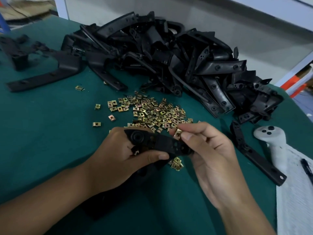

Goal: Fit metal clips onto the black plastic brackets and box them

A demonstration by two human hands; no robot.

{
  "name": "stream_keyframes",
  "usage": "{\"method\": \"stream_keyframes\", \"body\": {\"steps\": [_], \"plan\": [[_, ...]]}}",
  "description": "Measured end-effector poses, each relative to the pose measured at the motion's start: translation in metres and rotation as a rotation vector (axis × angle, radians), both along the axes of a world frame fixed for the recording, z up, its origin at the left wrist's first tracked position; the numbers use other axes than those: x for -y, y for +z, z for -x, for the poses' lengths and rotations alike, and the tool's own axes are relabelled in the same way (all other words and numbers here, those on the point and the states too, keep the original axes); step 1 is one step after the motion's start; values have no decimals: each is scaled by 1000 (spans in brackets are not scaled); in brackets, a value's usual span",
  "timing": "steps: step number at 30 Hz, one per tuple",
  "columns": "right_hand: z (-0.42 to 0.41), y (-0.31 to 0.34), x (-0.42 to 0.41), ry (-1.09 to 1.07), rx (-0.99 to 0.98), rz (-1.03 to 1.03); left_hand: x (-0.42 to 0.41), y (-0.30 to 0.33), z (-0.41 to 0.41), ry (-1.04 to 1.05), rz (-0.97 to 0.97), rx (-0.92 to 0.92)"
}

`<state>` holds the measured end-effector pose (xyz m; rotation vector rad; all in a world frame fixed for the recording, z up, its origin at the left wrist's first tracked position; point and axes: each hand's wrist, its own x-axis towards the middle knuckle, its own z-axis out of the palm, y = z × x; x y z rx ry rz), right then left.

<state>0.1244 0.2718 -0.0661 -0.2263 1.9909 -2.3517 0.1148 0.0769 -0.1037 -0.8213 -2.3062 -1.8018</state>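
Clip going onto bracket, mid-fit.

L hand [118, 150] grips black plastic bracket [159, 143] above near worktop [50, 141], prob. to steady it; R hand [208, 150] pinches a brass-coloured folded metal clip [177, 133] at bracket's far edge. Loose clips [152, 112] just beyond; bracket pile [169, 56] far. No box seen.

two hands [118, 155], one white controller [271, 141], one pen [307, 168]
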Motion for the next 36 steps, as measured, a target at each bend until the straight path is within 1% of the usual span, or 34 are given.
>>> {"method": "stream_keyframes", "body": {"steps": [2, 8, 11, 13, 18, 23, 25, 27, 29, 30, 31, 32, 34, 36], "plan": [[0, -2, 0, -9, -31, -50, 0, 0, -1, -8, -6, 10], [1, -7, -2, -52, -107, -192, -1, 3, 0, -11, 55, -44], [2, -7, -6, -35, -127, -268, -1, 4, 0, -18, 79, -64], [2, -7, -9, 5, -131, -320, 0, 1, 2, -3, 75, -39], [4, -8, -11, 53, -149, -345, 2, -7, 7, 48, 72, 0], [9, -14, -10, 12, -194, -319, 2, -9, 6, 56, 45, 26], [12, -17, -15, -64, -189, -412, 4, -10, 7, 89, 21, 34], [16, -24, -21, -118, -174, -646, 8, -10, 9, 141, -11, 92], [18, -32, -23, -38, -203, -992, 12, -11, 13, 181, -33, 122], [18, -36, -22, 20, -227, -1128, 13, -12, 14, 185, -40, 129], [18, -40, -22, 57, -250, -1192, 13, -12, 15, 186, -45, 137], [18, -40, -20, 57, -263, -1202, 12, -13, 15, 190, -51, 152], [18, -41, -18, 32, -287, -1159, 12, -14, 16, 204, -44, 171], [17, -39, -16, -2, -315, -1132, 12, -14, 16, 211, -1, 151]]}}
